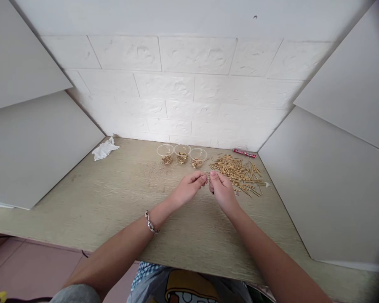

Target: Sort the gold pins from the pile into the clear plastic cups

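My left hand (191,187), with a chain bracelet on its wrist, is closed in a pinch over the middle of the table. Facing it, close by, my right hand (222,191) is closed too, thumb on top. A thin gold-coloured rod (208,179) bridges the small gap between the fingertips; most of it is hidden. Something small and dark shows under the right fingers, too small to name. Just beyond the right hand lies a loose pile of slim gold-coloured rods (230,167). Behind my hands stand clear plastic cups (198,152) holding small gold-coloured pieces.
A crumpled white tissue (105,149) lies at the back left. Near the back right is a red printed wrapper tube (244,153). Tiny crumbs are scattered before the cups. Pale panels (341,185) flank the wooden table (113,193), and a white brick-patterned wall (177,88) closes the back.
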The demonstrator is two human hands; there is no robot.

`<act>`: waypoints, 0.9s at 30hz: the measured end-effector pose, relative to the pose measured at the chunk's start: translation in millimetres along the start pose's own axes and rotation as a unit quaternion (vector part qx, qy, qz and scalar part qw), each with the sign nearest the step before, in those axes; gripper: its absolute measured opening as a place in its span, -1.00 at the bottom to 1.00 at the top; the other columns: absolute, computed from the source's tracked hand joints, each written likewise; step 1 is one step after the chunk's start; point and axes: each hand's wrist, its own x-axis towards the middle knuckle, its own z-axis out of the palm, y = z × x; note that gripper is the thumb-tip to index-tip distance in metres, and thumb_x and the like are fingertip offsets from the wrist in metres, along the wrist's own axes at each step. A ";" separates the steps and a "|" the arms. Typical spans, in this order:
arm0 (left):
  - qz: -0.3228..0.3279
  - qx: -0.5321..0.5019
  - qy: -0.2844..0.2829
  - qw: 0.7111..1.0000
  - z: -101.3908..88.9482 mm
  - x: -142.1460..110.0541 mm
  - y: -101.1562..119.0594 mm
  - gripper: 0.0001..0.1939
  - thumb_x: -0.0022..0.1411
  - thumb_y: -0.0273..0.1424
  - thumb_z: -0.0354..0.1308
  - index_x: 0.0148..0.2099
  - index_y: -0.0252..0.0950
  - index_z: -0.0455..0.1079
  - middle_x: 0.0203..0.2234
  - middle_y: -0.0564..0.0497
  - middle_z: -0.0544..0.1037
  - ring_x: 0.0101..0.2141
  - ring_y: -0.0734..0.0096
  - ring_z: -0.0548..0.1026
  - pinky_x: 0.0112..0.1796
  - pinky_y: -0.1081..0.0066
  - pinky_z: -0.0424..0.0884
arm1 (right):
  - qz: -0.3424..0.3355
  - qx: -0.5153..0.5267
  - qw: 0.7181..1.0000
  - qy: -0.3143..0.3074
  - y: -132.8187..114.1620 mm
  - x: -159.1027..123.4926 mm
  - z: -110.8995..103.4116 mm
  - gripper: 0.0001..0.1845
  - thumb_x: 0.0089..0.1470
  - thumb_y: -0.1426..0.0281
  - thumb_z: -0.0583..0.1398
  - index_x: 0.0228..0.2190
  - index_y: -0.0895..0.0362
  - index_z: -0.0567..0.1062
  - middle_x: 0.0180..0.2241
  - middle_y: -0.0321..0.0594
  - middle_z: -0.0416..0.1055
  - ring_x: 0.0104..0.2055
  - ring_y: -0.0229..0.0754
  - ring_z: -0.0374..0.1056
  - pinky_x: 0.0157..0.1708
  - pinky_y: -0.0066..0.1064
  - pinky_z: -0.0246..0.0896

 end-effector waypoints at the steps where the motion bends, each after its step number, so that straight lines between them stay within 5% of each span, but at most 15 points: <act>1: 0.001 0.001 0.003 1.000 0.1 -0.2 0.5 -0.72 0.18 -0.24 -0.08 -0.45 -0.34 0.20 -0.57 0.10 0.20 -0.48 0.53 0.17 -0.41 0.49 0.13 | 0.001 -0.001 1.000 0.001 0.3 0.0 0.1 -0.48 0.03 -0.02 -0.01 -0.68 0.12 0.12 -0.71 -0.39 -0.04 -0.64 -0.34 -0.09 -0.61 -0.45 -0.12; 16: 0.052 0.178 0.119 0.975 10.5 -6.3 6.4 -0.74 0.21 -0.37 -0.10 -0.50 -0.34 0.19 -0.60 0.09 0.26 -0.49 0.51 0.22 -0.42 0.49 0.14 | 0.011 -0.033 0.999 0.028 -4.3 -4.2 7.3 -0.52 0.05 0.01 -0.04 -0.65 0.12 0.11 -0.69 -0.39 -0.01 -0.62 -0.33 -0.07 -0.58 -0.44 -0.11; 27: 0.064 0.258 0.148 0.953 14.8 -5.3 -2.1 -0.76 0.22 -0.40 -0.10 -0.48 -0.34 0.21 -0.57 0.07 0.31 -0.49 0.51 0.23 -0.40 0.47 0.13 | 0.042 -0.074 0.995 0.058 -5.9 -4.6 12.6 -0.56 0.06 0.07 -0.05 -0.65 0.12 0.15 -0.70 -0.38 0.03 -0.61 -0.32 -0.03 -0.57 -0.44 -0.10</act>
